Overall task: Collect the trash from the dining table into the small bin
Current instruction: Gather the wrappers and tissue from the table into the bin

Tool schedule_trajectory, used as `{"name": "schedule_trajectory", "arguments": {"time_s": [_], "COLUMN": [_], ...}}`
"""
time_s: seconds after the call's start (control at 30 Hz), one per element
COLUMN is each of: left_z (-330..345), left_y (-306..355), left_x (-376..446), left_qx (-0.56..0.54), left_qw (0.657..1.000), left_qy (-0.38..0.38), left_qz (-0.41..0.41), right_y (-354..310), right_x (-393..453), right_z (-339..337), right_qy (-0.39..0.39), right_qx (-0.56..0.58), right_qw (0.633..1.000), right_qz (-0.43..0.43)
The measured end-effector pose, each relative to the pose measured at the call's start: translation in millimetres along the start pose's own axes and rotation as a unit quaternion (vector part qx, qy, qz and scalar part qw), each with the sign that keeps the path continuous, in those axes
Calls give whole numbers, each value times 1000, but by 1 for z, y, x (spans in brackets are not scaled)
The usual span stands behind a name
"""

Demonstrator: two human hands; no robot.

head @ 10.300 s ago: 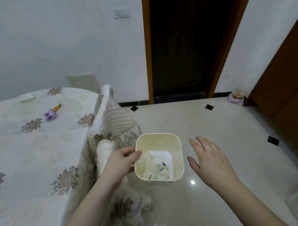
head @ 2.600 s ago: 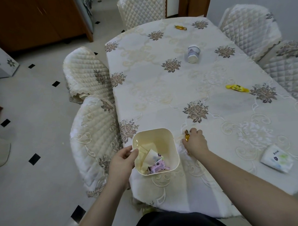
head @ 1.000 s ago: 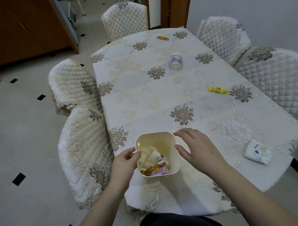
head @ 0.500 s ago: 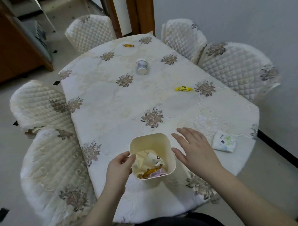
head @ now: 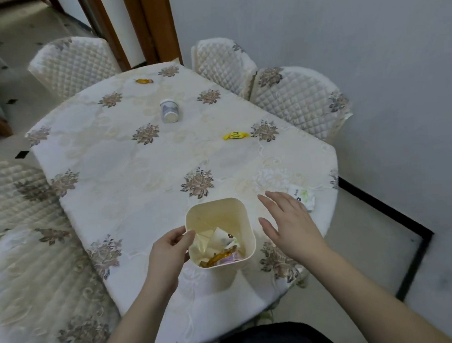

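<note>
Four loose items on counter (head: 121, 160): yellow candy (head: 235, 136), orange candy (head: 143, 81), paper cup (head: 169, 111) on its side, tissue pack (head: 304, 196).
Bin (head: 244, 222): one, mouth up, near edge, wrappers inside.
Hands: left hand (head: 166, 254) pinches bin rim; right hand (head: 290, 225) spread, empty, beside tissue pack.
Yellow candy axis: left-right.

Oval table (head: 131, 160) under a cream cloth with grey-brown flower motifs. Five quilted cream chairs surround it: one at far left (head: 72, 65), two at far right (head: 222, 60) (head: 299, 100), two at near left (head: 10, 191) (head: 36, 291). Plain grey-white wall (head: 343, 36) to the right with a black skirting strip (head: 382, 208). Brown wooden door frame (head: 156, 26) behind. Pale tiled floor (head: 366, 263) with small black insets.
</note>
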State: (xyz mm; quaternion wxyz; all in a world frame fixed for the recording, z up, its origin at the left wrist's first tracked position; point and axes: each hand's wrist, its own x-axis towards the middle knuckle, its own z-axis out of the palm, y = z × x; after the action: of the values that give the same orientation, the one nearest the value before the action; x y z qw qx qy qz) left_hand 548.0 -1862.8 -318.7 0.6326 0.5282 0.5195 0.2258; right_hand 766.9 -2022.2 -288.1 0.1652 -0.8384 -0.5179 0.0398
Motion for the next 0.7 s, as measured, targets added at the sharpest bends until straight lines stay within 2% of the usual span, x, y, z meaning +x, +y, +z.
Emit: {"name": "schedule_trajectory", "arguments": {"time_s": [0.33, 0.53, 0.7], "left_z": [26, 47, 77], "left_y": [-5, 0, 1], "left_x": [3, 3, 1], "left_qx": [15, 44, 56], "left_qw": [997, 994, 995], "left_qy": [-70, -99, -87], "left_qz": [10, 19, 16], "right_y": [16, 42, 78], "right_x": [-44, -55, -54], "right_z": [-7, -12, -15], "right_qy": [10, 8, -6], "right_qx": [-28, -48, -52], "right_qw": [994, 990, 990], "right_qz": [105, 132, 128]}}
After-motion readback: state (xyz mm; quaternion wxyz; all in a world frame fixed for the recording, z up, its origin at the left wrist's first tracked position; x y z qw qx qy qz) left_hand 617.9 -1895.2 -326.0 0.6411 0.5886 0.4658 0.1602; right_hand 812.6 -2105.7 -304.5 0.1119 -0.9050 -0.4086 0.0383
